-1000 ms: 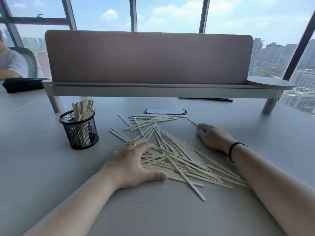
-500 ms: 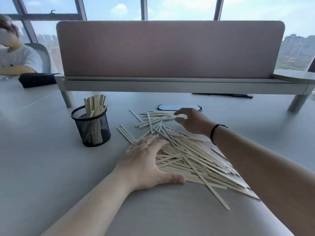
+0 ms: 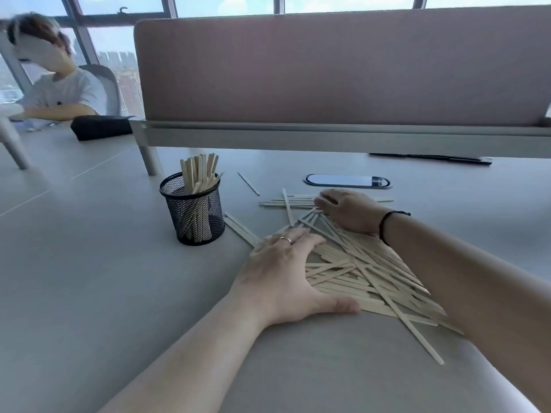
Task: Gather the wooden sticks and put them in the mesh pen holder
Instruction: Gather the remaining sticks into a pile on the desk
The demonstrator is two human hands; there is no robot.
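A loose pile of pale wooden sticks (image 3: 357,272) lies on the grey table in front of me. My left hand (image 3: 286,275) lies flat with spread fingers on the pile's left side, a ring on one finger. At the far end of the pile my right hand (image 3: 348,211) rests palm down on sticks, fingers slightly bent; no grip shows. The black mesh pen holder (image 3: 193,216) stands left of the pile with several sticks upright in it. One stray stick (image 3: 249,183) lies behind the pile.
A brown desk divider on a grey raised shelf (image 3: 328,135) crosses the back. An oval cable port (image 3: 347,180) sits behind my right hand. A seated person (image 3: 56,84) and a black pouch (image 3: 100,126) are at the far left. A dark pen (image 3: 429,158) lies under the shelf.
My right hand has moved left from the table's right side onto the far sticks. The left hand has stayed on the pile. The view has shifted closer and to the right.
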